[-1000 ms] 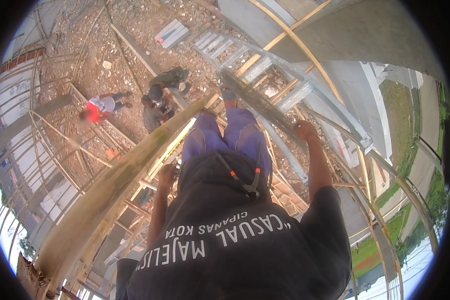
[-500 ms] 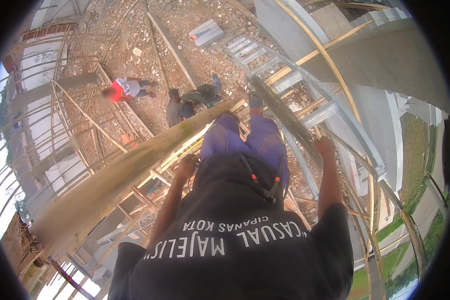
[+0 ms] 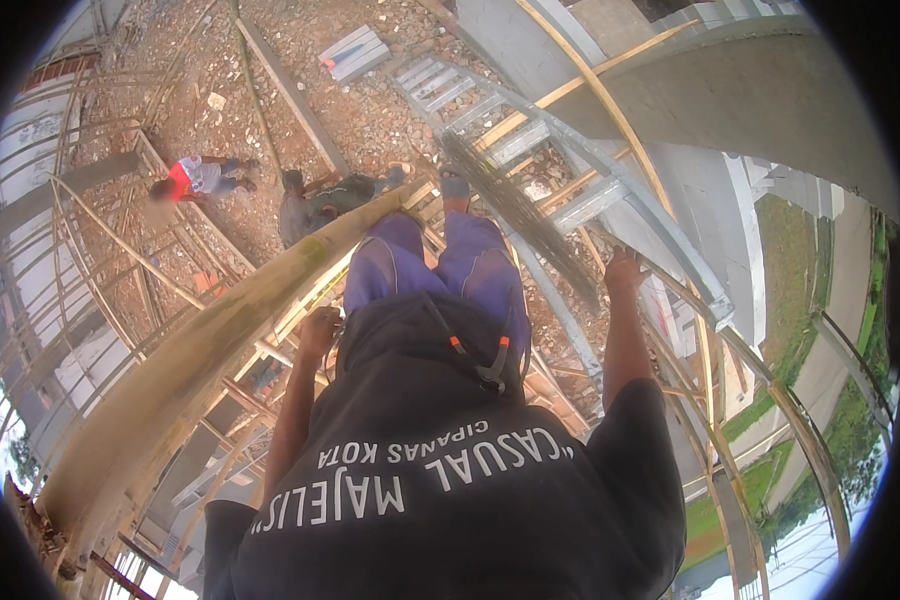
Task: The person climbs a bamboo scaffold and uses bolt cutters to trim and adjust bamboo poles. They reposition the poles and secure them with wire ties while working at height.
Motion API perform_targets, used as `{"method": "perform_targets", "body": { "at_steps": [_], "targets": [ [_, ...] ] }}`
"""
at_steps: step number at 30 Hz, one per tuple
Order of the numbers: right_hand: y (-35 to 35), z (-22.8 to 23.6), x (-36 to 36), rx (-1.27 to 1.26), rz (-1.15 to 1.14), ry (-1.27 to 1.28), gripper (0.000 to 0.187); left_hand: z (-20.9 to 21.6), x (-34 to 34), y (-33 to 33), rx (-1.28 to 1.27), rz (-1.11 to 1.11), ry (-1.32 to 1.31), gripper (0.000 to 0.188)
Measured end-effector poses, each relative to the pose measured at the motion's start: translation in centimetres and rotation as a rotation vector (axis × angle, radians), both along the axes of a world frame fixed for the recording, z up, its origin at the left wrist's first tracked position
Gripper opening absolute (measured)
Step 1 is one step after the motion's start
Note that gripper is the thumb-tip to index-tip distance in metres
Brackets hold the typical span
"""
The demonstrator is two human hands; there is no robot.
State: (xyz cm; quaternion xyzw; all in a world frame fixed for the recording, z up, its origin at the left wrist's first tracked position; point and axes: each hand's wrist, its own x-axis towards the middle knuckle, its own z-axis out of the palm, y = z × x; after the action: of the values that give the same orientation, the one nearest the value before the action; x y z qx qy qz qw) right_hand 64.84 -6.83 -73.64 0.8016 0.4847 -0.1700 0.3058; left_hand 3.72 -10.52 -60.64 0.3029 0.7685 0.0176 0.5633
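My left hand (image 3: 320, 327) is curled closed at my hip, beside a thick bamboo pole (image 3: 220, 335) that slants across the left; whatever its fingers hold is hidden. On the other side my right hand (image 3: 625, 271) is closed at the upper end of a thinner bamboo pole (image 3: 686, 298). Between the hands are my thighs in purple trousers, and one sandalled foot (image 3: 456, 186) shows by the wood beneath me. A tool with orange-banded handles (image 3: 482, 362) hangs at my waist. Just ahead, a dark rough plank (image 3: 520, 215) runs beside a grey metal ladder (image 3: 550, 150).
Rubble-strewn ground (image 3: 300, 60) lies far below. One person crouches near the thick pole's far end; another in a red and white shirt (image 3: 192, 180) stands left. Scaffold poles fill the left side, and a concrete slab (image 3: 760, 115) spans the right.
The whole view has shifted, so the ladder, poles and my body appear farther left. My right hand stays at the thin pole and my left hand beside the thick one.
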Motion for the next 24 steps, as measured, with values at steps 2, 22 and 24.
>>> {"method": "perform_targets", "body": {
  "at_steps": [2,22,24],
  "targets": [
    [-0.3,-0.7,-0.7,0.134,0.011,-0.018,0.031,-4.0,-4.3,-4.1,0.164,-0.285,0.027,0.029],
    [2.1,-5.2,-11.3,-0.088,-0.095,0.441,0.031,0.1,-1.3,-1.2,-0.11,0.043,0.039,0.046],
    [1.9,-4.5,-11.8,-0.033,-0.03,0.529,0.033,-0.8,-2.3,-2.2,-0.12,0.127,0.024,0.045]
  ]
}}
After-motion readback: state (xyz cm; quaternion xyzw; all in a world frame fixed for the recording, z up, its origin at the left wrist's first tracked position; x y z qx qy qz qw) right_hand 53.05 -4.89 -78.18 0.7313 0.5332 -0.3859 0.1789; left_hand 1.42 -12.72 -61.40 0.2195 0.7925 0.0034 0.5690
